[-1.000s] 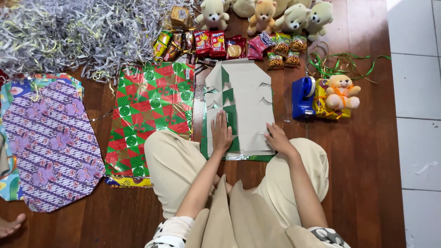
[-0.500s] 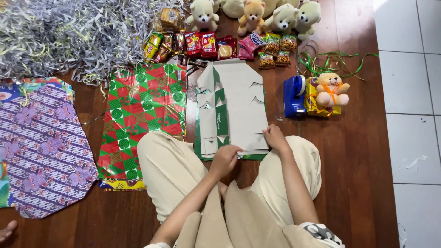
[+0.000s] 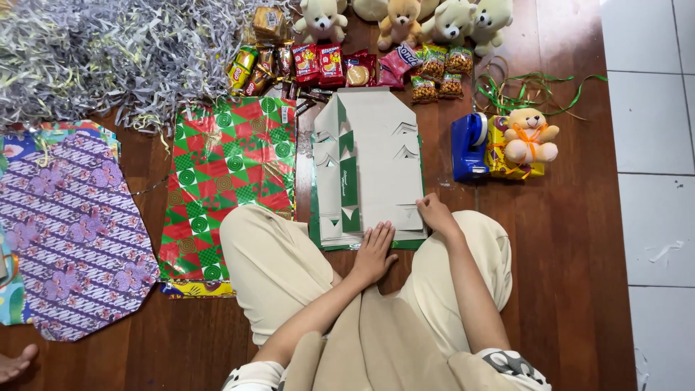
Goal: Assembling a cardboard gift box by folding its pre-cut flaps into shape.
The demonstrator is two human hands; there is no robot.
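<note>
A flattened grey cardboard box with cut flaps lies on green wrapping paper on the wooden floor in front of me. My left hand rests flat with fingers spread on the near edge of the cardboard. My right hand presses its fingertips on the near right corner of the same sheet. Neither hand holds anything. My knees in beige trousers flank the near edge of the sheet.
A red-and-green wrapping sheet lies left, a purple patterned sheet farther left. Shredded paper fills the top left. Snack packets and teddy bears line the top. A blue tape dispenser and boxed bear sit right.
My left hand has slid from the middle of the cardboard back to its near edge. My right hand stays at the near right corner. The camera has shifted slightly.
</note>
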